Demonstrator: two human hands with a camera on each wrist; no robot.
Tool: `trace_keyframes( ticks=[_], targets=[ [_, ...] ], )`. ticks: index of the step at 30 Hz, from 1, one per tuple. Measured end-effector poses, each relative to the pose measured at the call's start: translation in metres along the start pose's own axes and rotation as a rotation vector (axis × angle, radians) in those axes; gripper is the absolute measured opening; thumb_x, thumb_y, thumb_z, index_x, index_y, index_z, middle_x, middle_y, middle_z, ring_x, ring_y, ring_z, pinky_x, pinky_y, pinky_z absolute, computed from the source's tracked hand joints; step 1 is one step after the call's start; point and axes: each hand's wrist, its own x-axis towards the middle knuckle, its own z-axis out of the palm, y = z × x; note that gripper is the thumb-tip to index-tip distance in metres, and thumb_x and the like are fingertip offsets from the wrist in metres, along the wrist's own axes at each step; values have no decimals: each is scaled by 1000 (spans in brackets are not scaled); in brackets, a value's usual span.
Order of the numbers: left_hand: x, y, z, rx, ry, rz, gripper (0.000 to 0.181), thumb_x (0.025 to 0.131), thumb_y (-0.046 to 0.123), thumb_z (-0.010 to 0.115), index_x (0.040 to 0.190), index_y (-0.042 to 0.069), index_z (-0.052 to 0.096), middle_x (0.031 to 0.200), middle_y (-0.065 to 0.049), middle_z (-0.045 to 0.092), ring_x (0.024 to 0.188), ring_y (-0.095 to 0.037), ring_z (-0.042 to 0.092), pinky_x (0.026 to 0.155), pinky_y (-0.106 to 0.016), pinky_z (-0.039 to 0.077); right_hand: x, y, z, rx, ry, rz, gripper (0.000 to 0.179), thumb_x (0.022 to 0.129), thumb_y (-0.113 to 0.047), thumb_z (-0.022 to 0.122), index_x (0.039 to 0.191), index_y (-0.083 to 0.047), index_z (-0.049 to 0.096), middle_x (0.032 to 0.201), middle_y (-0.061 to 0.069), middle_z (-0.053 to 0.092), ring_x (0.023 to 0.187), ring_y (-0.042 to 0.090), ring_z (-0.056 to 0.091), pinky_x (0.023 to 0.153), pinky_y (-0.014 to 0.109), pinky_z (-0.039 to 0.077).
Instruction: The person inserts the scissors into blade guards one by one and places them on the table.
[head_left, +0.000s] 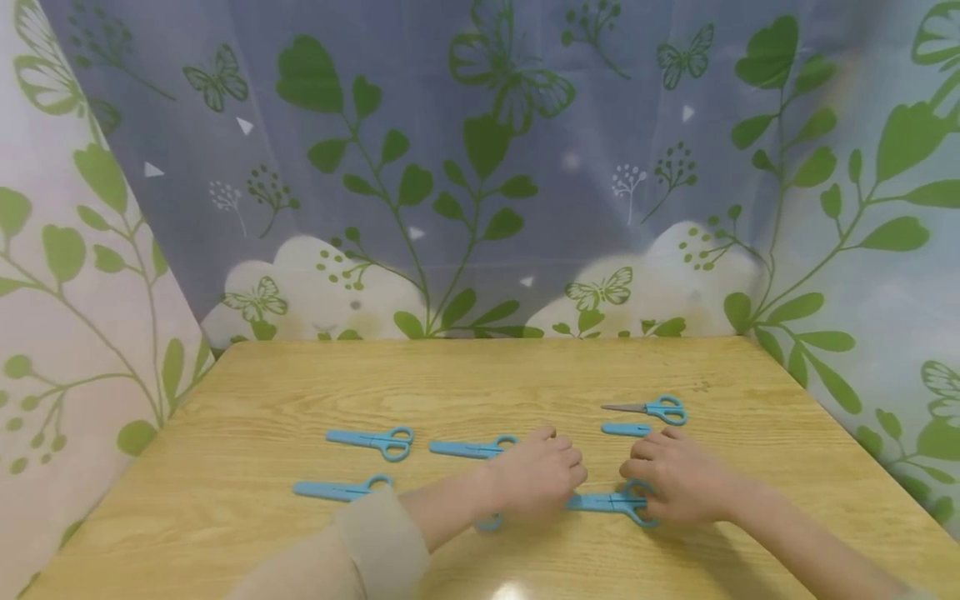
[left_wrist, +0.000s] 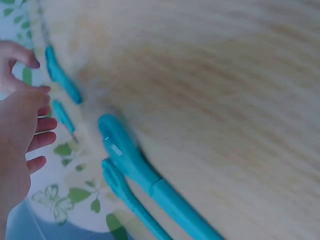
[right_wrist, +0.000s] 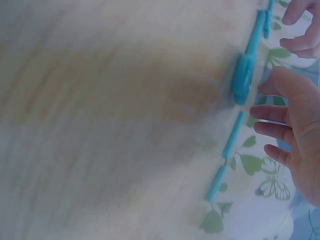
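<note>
My left hand [head_left: 536, 473] hovers over the middle of the table, its fingers loosely bent and holding nothing. Partly behind it lie blue sheathed scissors [head_left: 465, 449], and one blue loop [head_left: 489, 522] of another pair shows under the forearm. My right hand [head_left: 686, 479] is by the handles of sheathed scissors [head_left: 603, 502] in front of me. In the right wrist view its relaxed fingers [right_wrist: 272, 114] stand apart from the blue scissors [right_wrist: 243, 75]. Beyond this hand are bare-bladed scissors [head_left: 663, 409], points to the left, and a loose blue sheath [head_left: 626, 429].
Two more sheathed scissors lie at the left, one farther back [head_left: 367, 439] and one nearer [head_left: 330, 489], partly covered by my left sleeve [head_left: 382, 542]. A wooden table [head_left: 247, 392] carries everything. Leaf-patterned curtains [head_left: 480, 208] enclose its back and sides.
</note>
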Motion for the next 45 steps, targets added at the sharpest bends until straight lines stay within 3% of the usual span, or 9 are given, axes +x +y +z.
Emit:
trace_keyframes(
  ticks=[5,11,15,20,25,32,37,45],
  targets=[
    [10,-17,-5,-23,45,-116,25,93,35,52,111,20,61,106,9,62,99,-9,54,94,-29,39,2,18,-8,-21,47,45,27,69,-10,72,95,-13,66,90,-4,59,82,19,56,70,42,48],
    [27,-31,-6,-41,94,-221,26,93,38,51,111,21,61,107,10,62,96,-9,54,88,-26,39,3,41,-12,-15,137,77,32,65,-7,79,94,-9,66,88,0,59,76,20,58,62,39,50],
    [41,-34,-5,-19,57,-272,29,93,42,49,112,23,60,108,11,62,93,-7,52,81,-22,38,5,56,-11,-30,199,90,33,63,-3,80,92,-8,66,83,0,60,71,18,58,59,35,50],
    [62,-32,-3,-65,-37,-336,33,93,47,48,116,26,58,109,13,59,99,-6,50,82,-22,36,4,72,-9,-49,205,128,31,65,-1,78,93,-5,66,83,3,61,69,19,59,57,34,49],
    [86,-32,2,-118,-112,-396,35,93,47,47,122,29,54,116,13,56,109,-6,47,90,-24,34,1,89,-6,-55,143,225,29,69,1,76,97,-2,66,85,9,63,71,24,61,59,37,50],
    [111,-22,13,-157,-209,-456,39,94,42,47,131,30,49,128,15,50,119,-7,42,101,-26,30,-6,102,3,-49,-74,374,32,74,-5,74,105,-2,65,94,14,63,82,34,60,63,44,50],
    [118,-14,22,-189,-276,-483,31,97,35,44,127,33,52,124,17,52,113,-5,43,100,-26,29,-9,104,11,-29,-169,408,37,74,-8,74,109,-4,64,103,18,61,93,42,57,69,52,49],
    [121,-3,29,-207,-329,-424,27,94,34,49,121,34,56,123,18,53,114,-4,44,97,-25,31,-6,104,19,14,-178,416,35,74,-8,73,108,-5,64,102,18,62,91,43,57,68,54,49]
  ],
)
